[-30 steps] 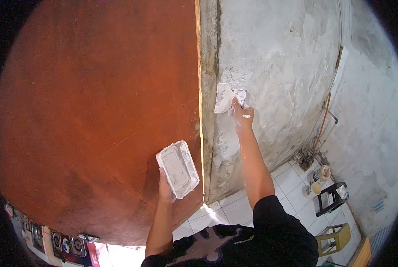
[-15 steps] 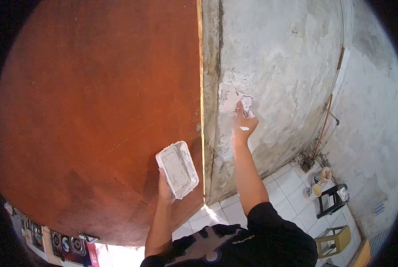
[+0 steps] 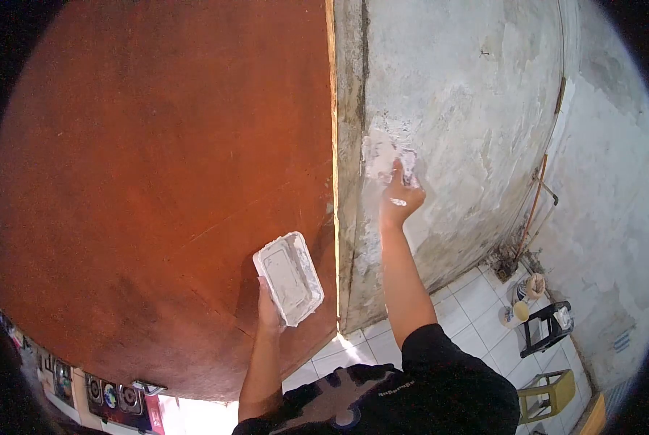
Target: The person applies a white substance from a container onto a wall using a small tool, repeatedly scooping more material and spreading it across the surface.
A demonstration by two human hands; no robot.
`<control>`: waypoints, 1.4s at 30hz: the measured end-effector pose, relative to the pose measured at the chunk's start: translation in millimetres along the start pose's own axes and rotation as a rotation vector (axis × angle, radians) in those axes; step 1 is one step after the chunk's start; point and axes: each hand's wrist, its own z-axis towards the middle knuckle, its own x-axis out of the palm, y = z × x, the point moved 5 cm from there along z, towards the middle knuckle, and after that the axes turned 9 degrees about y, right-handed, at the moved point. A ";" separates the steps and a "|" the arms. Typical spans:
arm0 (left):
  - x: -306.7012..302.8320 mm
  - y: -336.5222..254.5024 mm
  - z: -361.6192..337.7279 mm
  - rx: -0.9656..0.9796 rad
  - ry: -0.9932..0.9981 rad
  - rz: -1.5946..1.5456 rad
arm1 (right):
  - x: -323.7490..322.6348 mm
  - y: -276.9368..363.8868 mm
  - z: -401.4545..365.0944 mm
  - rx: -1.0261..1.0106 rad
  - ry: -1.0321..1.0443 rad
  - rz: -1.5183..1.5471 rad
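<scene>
My right hand (image 3: 404,197) is closed around a putty knife (image 3: 410,161), whose blade lies against the grey wall near its left edge. White filler coats the knife, and a smear of it sits on the back of my hand. The handle is mostly hidden by my fingers. Lower and to the left, my left hand (image 3: 269,312) grips a shallow rectangular plastic tub (image 3: 288,279) by its side. The tub is tilted toward me, with pale filler spread over its inside.
A reddish-brown panel (image 3: 172,167) stands on the left, meeting the patchy grey wall (image 3: 469,145) at a bright vertical edge. On the tiled floor (image 3: 462,326) at lower right are a black stool (image 3: 546,330), a yellow-green stool (image 3: 549,397) and a pale cup (image 3: 514,314).
My right hand and the putty knife have shifted slightly up the wall. The tub stays nearly still in my left hand, while the whole view has moved a little.
</scene>
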 end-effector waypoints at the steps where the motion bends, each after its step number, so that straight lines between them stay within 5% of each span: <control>1: -0.5 -0.1 0.6 0.001 -0.001 0.000 | -3.6 2.6 3.4 0.000 0.001 0.001; 7: -5.0 1.8 0.9 0.024 -0.042 0.000 | -23.0 -1.4 -0.3 0.181 -0.068 0.386; 14: 4.0 -2.9 -1.3 0.031 0.000 0.007 | -5.3 -39.6 -21.2 0.329 0.179 0.282; 20: 7.4 -5.3 -1.8 0.036 -0.026 0.013 | -2.9 -91.0 2.1 0.252 0.183 0.105; 24: 2.2 -2.7 -1.5 0.033 -0.034 0.003 | -9.2 -69.9 2.6 0.247 0.145 -0.017; 26: 1.3 -2.9 -0.7 0.050 -0.029 0.017 | -20.3 -71.6 2.8 0.132 -0.048 -0.001; 29: -1.5 -0.9 0.4 0.063 -0.020 0.015 | -25.9 -49.1 -13.4 0.173 -0.094 0.305; 32: 1.3 -1.6 -1.8 0.031 -0.046 0.010 | -19.9 -20.4 -35.2 0.168 -0.006 0.116; 33: 2.2 -1.5 -2.7 0.012 -0.071 0.017 | -13.0 -9.8 -34.7 -0.059 -0.030 0.050; 37: 3.8 -3.2 -2.1 0.045 -0.025 0.024 | -4.5 -9.9 -41.4 0.186 0.039 0.224; 42: 1.7 -1.5 -2.4 0.046 0.001 0.018 | -3.7 -20.6 -35.5 0.118 0.027 0.048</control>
